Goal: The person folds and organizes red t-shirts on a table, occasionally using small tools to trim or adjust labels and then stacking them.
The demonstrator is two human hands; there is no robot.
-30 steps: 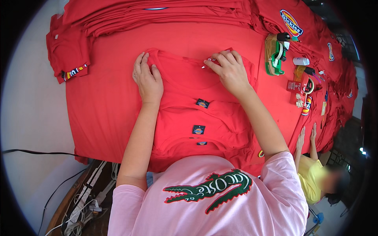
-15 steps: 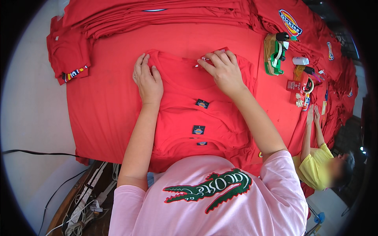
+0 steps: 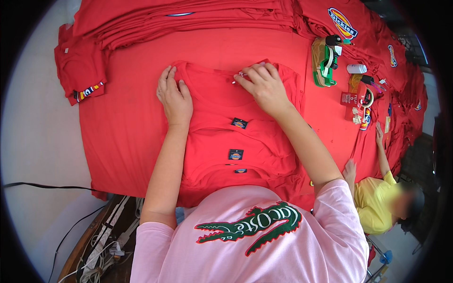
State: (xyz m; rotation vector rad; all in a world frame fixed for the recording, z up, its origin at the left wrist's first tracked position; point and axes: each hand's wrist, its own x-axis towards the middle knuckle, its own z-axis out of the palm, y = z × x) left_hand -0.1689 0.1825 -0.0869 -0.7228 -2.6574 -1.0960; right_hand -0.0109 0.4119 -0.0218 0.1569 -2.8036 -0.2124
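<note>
A stack of red T-shirts (image 3: 236, 137) lies on a table draped in red cloth (image 3: 122, 122), each neck bearing a small dark label. My left hand (image 3: 174, 96) presses flat on the top shirt's left shoulder, fingers near the collar. My right hand (image 3: 264, 85) rests on the right side of the collar and pinches the fabric there, with a small pale item at the fingertips that is too small to identify. Both forearms reach in from below over my pink shirt.
Piles of folded red shirts (image 3: 188, 19) line the table's far edge. A tape dispenser (image 3: 325, 61), a red box and small tools (image 3: 358, 94) sit at the right. A small person in yellow (image 3: 382, 198) stands at the table's right side. Cables (image 3: 99, 240) hang lower left.
My right hand has slid a little left along the collar and closed on the fabric. The person in yellow has shifted position beside the table.
</note>
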